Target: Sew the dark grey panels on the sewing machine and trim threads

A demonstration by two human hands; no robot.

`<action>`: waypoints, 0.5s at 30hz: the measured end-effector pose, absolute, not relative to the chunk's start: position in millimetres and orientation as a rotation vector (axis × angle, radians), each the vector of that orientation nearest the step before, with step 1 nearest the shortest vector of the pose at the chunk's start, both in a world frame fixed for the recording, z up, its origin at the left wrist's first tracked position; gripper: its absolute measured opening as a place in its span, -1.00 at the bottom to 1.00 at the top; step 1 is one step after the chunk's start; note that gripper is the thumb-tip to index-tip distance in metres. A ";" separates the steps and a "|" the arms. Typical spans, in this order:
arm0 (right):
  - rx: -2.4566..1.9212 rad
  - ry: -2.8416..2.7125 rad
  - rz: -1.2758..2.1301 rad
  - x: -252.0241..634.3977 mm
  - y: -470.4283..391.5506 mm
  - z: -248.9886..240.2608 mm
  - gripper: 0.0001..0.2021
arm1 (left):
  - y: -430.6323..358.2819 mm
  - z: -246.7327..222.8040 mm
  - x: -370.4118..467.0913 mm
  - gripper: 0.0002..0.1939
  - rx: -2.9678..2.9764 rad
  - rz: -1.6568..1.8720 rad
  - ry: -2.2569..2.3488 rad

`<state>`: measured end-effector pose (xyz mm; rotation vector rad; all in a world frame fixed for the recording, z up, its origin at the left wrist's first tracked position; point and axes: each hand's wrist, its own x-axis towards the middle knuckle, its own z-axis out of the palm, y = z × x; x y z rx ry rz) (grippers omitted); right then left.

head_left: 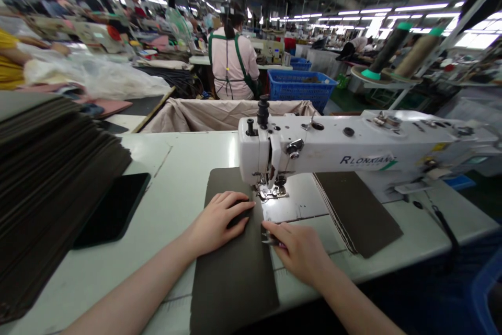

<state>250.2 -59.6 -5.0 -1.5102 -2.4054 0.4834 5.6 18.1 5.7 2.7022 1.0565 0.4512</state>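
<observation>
A dark olive-brown fabric panel (231,282) lies lengthwise on the pale table, its right edge running up beside the presser foot (272,193) of a white sewing machine (314,144). My left hand (221,222) rests flat on the panel with fingers spread, just left of the foot. My right hand (300,251) is closed around small thread snips (270,241), whose metal blades poke out to the left. Its thumb and index finger are at the panel's right edge. Most of the snips' handle is hidden in the palm.
Several similar panels (356,215) are piled right of the needle. At left stand a tall stack of dark pieces (50,183) and a black phone (113,212). Behind the table are a cloth-lined bin (204,113), a seated person (233,58) and a blue crate (301,87).
</observation>
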 end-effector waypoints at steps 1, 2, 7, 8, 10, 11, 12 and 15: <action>-1.511 -2.407 0.481 250.2 -59.6 -5.0 -0.47 | 18.2 5.8 5.5 -0.62 2.702 0.455 1.055; -1.514 -2.408 0.479 250.2 -59.6 -5.1 -0.47 | 18.4 5.8 5.4 -0.62 2.702 0.460 1.053; -1.517 -2.416 0.479 250.3 -60.2 -5.6 -0.47 | 18.9 5.3 4.9 -0.62 2.699 0.480 1.042; -1.514 -2.417 0.483 250.3 -60.3 -5.6 -0.48 | 18.8 5.2 4.9 -0.63 2.698 0.479 1.040; -1.512 -2.414 0.490 250.3 -60.4 -5.5 -0.48 | 18.6 5.1 5.1 -0.64 2.697 0.475 1.032; -1.514 -2.410 0.494 250.4 -60.3 -5.3 -0.48 | 18.7 5.1 5.1 -0.64 2.696 0.472 1.027; -1.518 -2.405 0.499 250.5 -60.2 -5.0 -0.47 | 19.0 5.1 5.2 -0.65 2.697 0.470 1.024; -1.522 -2.395 0.513 250.8 -59.7 -4.1 -0.47 | 20.3 4.9 4.9 -0.66 2.701 0.461 1.022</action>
